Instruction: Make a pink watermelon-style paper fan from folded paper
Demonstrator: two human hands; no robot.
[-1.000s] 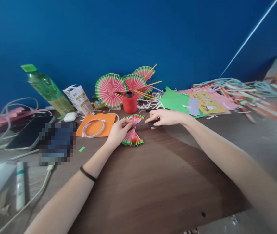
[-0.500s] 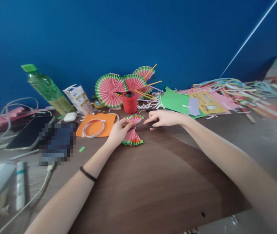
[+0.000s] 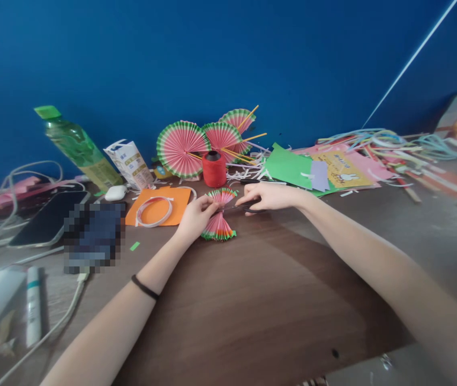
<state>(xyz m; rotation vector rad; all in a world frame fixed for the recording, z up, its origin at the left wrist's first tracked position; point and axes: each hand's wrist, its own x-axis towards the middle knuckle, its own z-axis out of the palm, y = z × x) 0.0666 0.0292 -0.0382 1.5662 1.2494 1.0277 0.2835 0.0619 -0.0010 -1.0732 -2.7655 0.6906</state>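
My left hand [image 3: 200, 214] pinches the narrow middle of a pleated paper fan [image 3: 219, 229], pink with green edges, which spreads out above and below the fingers like a bow. Dark-handled scissors [image 3: 254, 205] are in my right hand [image 3: 270, 196], their blades directed left at the fan's middle. Whether the blades touch the fan or a thread there, I cannot tell. Just behind the fan stands a spool of red thread [image 3: 214, 170].
Finished round paper fans [image 3: 183, 150] lean on the blue wall. Orange paper [image 3: 180, 201] with a tape roll [image 3: 154, 212], a phone [image 3: 49, 220] and a green bottle [image 3: 83, 150] lie left. Coloured paper [image 3: 288, 166] and strips are at right.
The scissors in my right hand have shifted very slightly, their blades a little nearer the fan's middle. My left hand and the fan stay in place.
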